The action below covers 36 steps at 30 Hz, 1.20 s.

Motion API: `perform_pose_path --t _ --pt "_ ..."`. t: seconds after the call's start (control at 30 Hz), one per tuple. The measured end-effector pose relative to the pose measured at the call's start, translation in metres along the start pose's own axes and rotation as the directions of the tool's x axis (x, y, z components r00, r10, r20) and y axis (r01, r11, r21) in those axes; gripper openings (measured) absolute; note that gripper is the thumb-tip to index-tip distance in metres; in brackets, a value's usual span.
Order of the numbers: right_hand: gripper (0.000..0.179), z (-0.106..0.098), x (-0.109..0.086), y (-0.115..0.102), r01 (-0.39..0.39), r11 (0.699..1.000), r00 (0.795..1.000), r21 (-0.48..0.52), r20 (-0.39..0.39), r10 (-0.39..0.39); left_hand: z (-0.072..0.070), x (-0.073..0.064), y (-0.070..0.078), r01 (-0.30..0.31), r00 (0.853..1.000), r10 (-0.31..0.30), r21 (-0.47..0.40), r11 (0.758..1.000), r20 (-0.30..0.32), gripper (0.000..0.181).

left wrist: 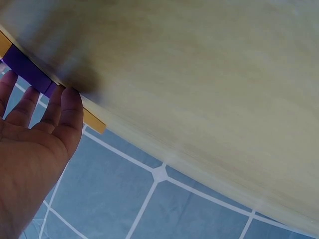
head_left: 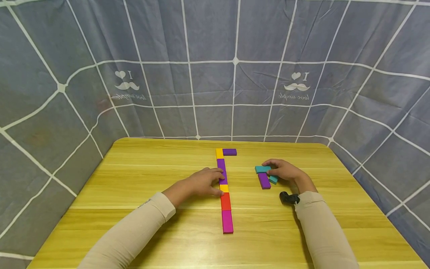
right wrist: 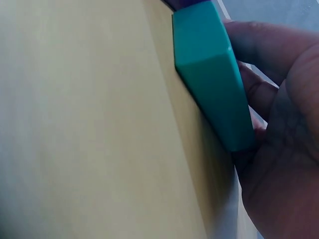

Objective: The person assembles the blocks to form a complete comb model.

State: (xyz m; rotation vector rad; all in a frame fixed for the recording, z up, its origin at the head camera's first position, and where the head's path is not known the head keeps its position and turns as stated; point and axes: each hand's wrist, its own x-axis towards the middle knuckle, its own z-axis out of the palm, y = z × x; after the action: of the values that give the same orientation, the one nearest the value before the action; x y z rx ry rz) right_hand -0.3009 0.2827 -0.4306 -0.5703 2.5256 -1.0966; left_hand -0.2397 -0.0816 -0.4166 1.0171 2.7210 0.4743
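A straight line of flat blocks runs toward the person: a yellow block [head_left: 219, 153], a long purple stretch [head_left: 221, 164], a smaller yellow block [head_left: 223, 188], a red block [head_left: 226, 201] and a magenta block [head_left: 227, 222]. My left hand [head_left: 204, 182] reaches in from the left, its loosely bent fingertips against the purple stretch [left wrist: 27, 69] and its thumb beside the small yellow block. On the right, my right hand [head_left: 285, 170] pinches one end of a teal block [head_left: 261, 169] between thumb and fingers. Another teal block [head_left: 273, 180] lies below that hand, beside a purple block [head_left: 264, 181].
A purple block [head_left: 230, 152] extends rightward from the line's far end. Near my right wrist sits a black wrist camera [head_left: 288, 198]. The wooden table [head_left: 161, 231] ends at a grey curtain [head_left: 215, 82] with white grid lines, which surrounds its back and sides.
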Motion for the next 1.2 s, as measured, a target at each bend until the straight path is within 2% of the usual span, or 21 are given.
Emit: perform_pose_path --t 0.6,0.77,1.03,1.2 --pt "0.034 -0.003 0.005 0.004 -0.034 0.999 0.997 0.019 -0.065 0.035 0.0 0.0 -0.001 -0.012 1.0 0.012 0.003 1.0 -0.004 0.059" --pt "0.035 -0.006 0.008 0.0 -0.016 1.0 0.998 -0.017 -0.067 0.015 -0.001 -0.001 -0.002 -0.01 1.0 0.01 0.003 1.0 -0.001 0.059" --pt "0.035 -0.006 0.011 -0.011 -0.045 0.999 0.997 0.018 -0.061 0.046 -0.002 -0.002 -0.002 -0.01 1.0 0.01 -0.006 1.0 0.003 0.059" --pt "0.034 -0.004 0.016 -0.019 -0.041 0.999 0.996 0.002 -0.078 0.041 -0.002 -0.001 -0.002 0.004 1.0 -0.003 -0.01 1.0 0.01 0.059"
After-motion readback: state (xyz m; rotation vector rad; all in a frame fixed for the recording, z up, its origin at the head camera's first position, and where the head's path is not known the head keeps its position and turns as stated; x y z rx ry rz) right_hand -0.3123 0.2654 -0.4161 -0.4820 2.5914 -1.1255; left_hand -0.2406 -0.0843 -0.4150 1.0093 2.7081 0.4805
